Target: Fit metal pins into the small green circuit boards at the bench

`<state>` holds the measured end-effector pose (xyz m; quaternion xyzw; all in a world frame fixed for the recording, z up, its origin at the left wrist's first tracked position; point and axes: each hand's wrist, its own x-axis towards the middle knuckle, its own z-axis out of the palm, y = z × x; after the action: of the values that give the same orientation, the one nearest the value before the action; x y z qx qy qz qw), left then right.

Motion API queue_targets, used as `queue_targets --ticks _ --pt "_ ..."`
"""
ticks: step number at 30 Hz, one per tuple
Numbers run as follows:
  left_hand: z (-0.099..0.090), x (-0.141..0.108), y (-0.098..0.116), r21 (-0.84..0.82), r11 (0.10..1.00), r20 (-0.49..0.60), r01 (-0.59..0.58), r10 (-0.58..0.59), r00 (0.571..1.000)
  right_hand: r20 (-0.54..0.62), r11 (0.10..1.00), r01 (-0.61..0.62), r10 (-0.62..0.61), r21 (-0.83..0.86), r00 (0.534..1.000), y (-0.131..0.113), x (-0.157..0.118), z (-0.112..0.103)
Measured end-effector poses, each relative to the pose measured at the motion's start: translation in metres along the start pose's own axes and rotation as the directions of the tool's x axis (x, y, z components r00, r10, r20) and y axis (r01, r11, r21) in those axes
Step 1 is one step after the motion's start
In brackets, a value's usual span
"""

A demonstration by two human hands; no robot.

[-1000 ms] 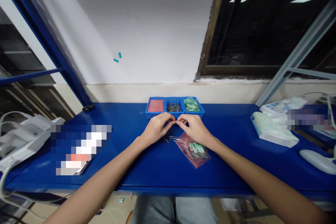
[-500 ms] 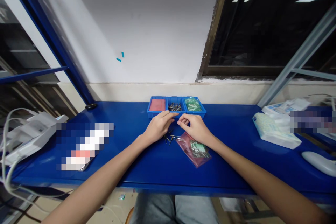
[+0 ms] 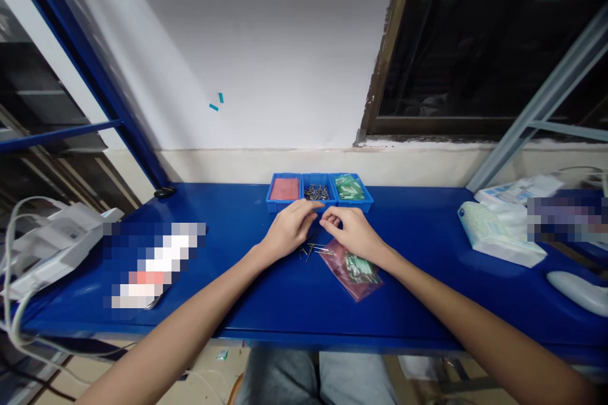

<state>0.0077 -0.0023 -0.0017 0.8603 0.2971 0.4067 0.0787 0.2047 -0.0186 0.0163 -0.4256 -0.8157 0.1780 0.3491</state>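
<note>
My left hand (image 3: 289, 226) is held just in front of the blue bins, fingers bent together and pointing right, the index reaching furthest. Facing it, my right hand (image 3: 349, 226) is curled with thumb and fingertips drawn in. A small gap separates the two hands. Whatever either one holds is too small or hidden to make out. Below them on the table lie several slim metal pins (image 3: 310, 250), partly behind my left hand. A clear reddish bag (image 3: 354, 288) lies under my right wrist, with a green packet (image 3: 360, 267) on or in it; I cannot tell which.
Three joined blue bins stand by the wall: one with red sheets (image 3: 285, 188), one with small metal parts (image 3: 316, 193), one with green packets (image 3: 349, 188). A blurred-out flat object (image 3: 156, 266) and power strip (image 3: 61, 243) lie left; tissue pack (image 3: 498, 240) and white mouse (image 3: 577, 293) right.
Both hands stay almost in place, with only slight finger movement. The camera view has shifted a little; the bins, pins and bag lie as before.
</note>
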Motion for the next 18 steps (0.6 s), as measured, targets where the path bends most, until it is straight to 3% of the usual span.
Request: queue_targets --ticks 8,18 --pt "0.0024 0.0017 0.0061 -0.156 0.984 0.015 0.090 -0.089 0.996 0.036 1.000 -0.017 0.016 0.012 0.999 -0.0012 0.0007 0.0021" --pt "0.0022 0.0017 -0.0011 -0.072 0.985 -0.021 0.155 -0.157 0.987 -0.085 0.998 0.058 -0.057 0.005 0.995 0.0075 0.0038 -0.0014"
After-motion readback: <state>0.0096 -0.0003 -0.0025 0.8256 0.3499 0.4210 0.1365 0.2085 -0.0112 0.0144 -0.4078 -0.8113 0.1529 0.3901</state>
